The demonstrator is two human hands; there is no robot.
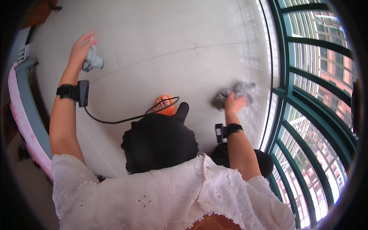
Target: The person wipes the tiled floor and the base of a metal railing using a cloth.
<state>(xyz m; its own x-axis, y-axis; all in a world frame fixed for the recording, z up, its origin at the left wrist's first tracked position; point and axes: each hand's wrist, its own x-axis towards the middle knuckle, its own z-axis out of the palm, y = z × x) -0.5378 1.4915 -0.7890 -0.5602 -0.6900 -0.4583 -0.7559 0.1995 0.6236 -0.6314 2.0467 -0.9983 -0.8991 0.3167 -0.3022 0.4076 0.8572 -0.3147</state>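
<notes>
My left hand [80, 51] grips a small bunched pale blue-grey cloth [94, 59] with a darker end. It is out to the left, over the light tiled floor [161, 31]. On the right, my right hand [235, 103] is on a crumpled grey fabric bundle [221, 98], with its fingers curled over it. Motion blurs this bundle, so I cannot tell whether it is one piece or two. Part of it lies beneath my palm, out of sight.
A green-framed barred window [283, 66] runs along the right. At left is a bed-like edge with a pink cover [21, 120]. Wooden furniture [37, 14] stands top left. A black cable [115, 122] from my left wrist device [83, 93] crosses near my orange slipper [169, 110].
</notes>
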